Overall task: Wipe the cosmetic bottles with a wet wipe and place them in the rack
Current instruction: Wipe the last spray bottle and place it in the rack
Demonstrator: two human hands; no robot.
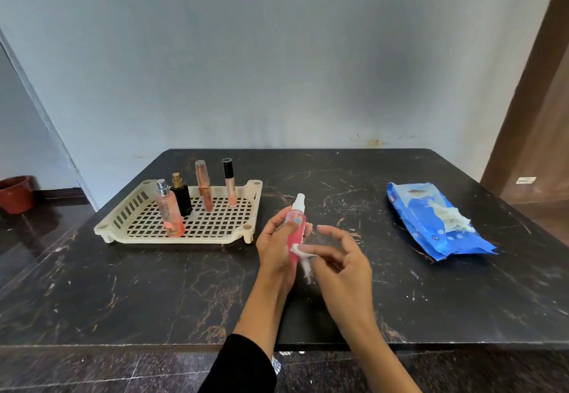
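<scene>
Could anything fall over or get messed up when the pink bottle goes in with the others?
Maybe. Four tall, thin bottles already stand close together in the rack on an open grid, so setting the pink spray bottle among them might knock one over, like the peach bottle in front. The left hand holds the pink bottle while the right hand rubs it with a wet wipe; a damp bottle could slip from that grip.

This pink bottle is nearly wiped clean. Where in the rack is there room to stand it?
The rack is free along its right part and front right corner, right of the peach spray bottle. The back left is crowded: black bottle, rose tube, black-capped tube.
</scene>
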